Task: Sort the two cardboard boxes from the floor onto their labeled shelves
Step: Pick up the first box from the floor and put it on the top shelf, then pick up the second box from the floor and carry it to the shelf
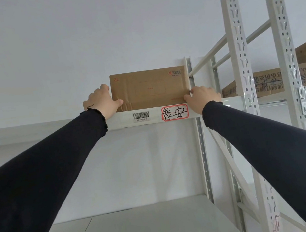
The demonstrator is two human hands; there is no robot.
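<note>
A brown cardboard box [150, 88] marked "2L" stands on the top shelf [117, 121] of a white metal rack, above eye level. My left hand [102, 101] grips its left side, thumb on the front face. At the box's lower right corner, my right hand [201, 95] holds it, partly over the shelf's front beam. Just below the box the beam carries a barcode sticker [141, 116] and a red-bordered handwritten label [175, 112]. Only one box is in view.
A white upright post [190, 74] stands right beside the box. To the right, a second rack [239, 63] holds printed cardboard boxes [266, 83] under a wooden board. A lower white shelf [145, 230] lies below. A pale wall is behind.
</note>
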